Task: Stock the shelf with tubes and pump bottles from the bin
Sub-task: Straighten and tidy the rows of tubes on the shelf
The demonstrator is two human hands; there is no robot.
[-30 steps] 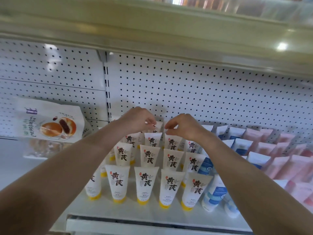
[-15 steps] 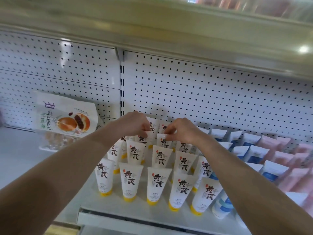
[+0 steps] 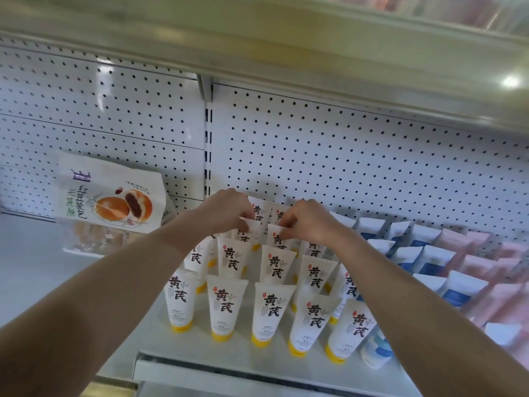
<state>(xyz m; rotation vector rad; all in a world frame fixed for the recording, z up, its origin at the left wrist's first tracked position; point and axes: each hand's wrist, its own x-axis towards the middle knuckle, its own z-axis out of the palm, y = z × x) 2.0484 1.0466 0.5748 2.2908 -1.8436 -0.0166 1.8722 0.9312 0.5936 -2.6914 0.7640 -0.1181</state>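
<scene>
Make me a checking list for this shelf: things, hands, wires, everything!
Surface: white shelf, smooth.
Job's things: white tubes with yellow caps stand in rows; blue tubes and pink tubes to their right.
Clutter: bread bag at the left, near the back.
Hands: left hand and right hand each pinch a back-row white tube's top.
Cables: nothing seen.
Surroundings: dotted back wall; upper shelf overhead.
</scene>
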